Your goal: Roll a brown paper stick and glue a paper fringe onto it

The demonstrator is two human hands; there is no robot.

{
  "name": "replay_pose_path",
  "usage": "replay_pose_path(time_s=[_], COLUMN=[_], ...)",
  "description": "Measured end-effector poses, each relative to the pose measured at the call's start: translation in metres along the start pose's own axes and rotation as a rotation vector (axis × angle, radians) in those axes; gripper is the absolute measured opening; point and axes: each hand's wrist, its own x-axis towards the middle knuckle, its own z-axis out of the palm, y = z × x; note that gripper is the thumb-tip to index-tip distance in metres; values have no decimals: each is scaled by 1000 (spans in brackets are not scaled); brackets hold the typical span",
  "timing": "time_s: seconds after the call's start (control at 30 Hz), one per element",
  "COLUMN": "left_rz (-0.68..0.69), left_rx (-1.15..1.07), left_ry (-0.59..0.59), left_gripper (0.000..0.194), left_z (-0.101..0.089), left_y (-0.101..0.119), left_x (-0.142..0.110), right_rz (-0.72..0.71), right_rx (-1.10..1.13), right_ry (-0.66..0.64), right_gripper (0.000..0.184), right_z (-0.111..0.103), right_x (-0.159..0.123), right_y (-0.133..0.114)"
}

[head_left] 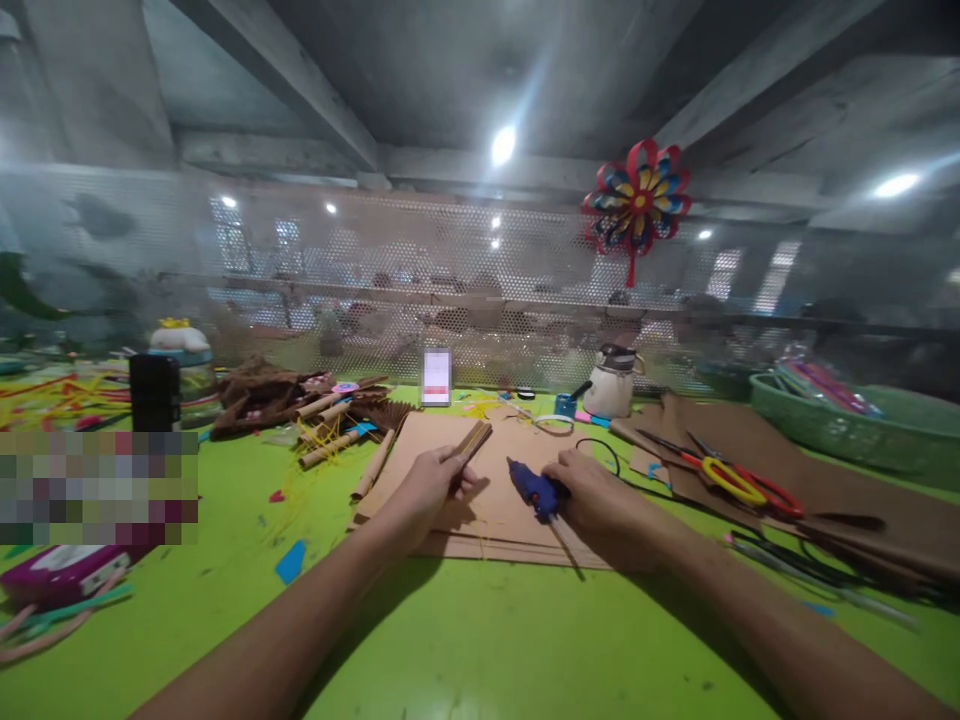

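Observation:
My left hand (433,490) is closed on a folded strip of brown paper (472,441), which points up and to the right. In my right hand (592,487) is a blue glue gun (537,492), its nozzle aimed up and left toward the paper strip but apart from it. A glue stick (566,546) juts from the gun's rear. Both hands are above a stack of flat brown paper sheets (420,446) on the green table (480,640).
Rolled paper tubes (330,448) and yellow strings lie left of the sheets. Scissors (731,482) rest on brown paper (697,430) at right, before a green basket (862,430). A lit phone (436,377) and a white jug (610,385) stand behind. A purple power strip (67,570) sits at left.

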Motion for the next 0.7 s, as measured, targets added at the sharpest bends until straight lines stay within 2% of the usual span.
replay_pose_path(time_s=[0.13, 0.3, 0.37, 0.47, 0.7], left_rz=[23, 15, 6, 5, 69], left_rx=[18, -66, -77, -42, 45], left_ry=[30, 37, 22, 0, -55], left_gripper=[22, 19, 20, 22, 19], left_z=[-2, -1, 1, 3, 6], left_y=[0, -4, -6, -7, -7], left_x=[2, 6, 8, 9, 8], right_rz=[9, 133, 180, 210, 96], right_rx=[86, 406, 536, 619, 693], right_ry=[110, 256, 224, 147, 94], right_gripper=[16, 24, 28, 29, 31], right_z=[-4, -22, -27, -27, -13], right_x=[4, 10, 6, -1, -3], right_y=[8, 4, -5, -18, -29])
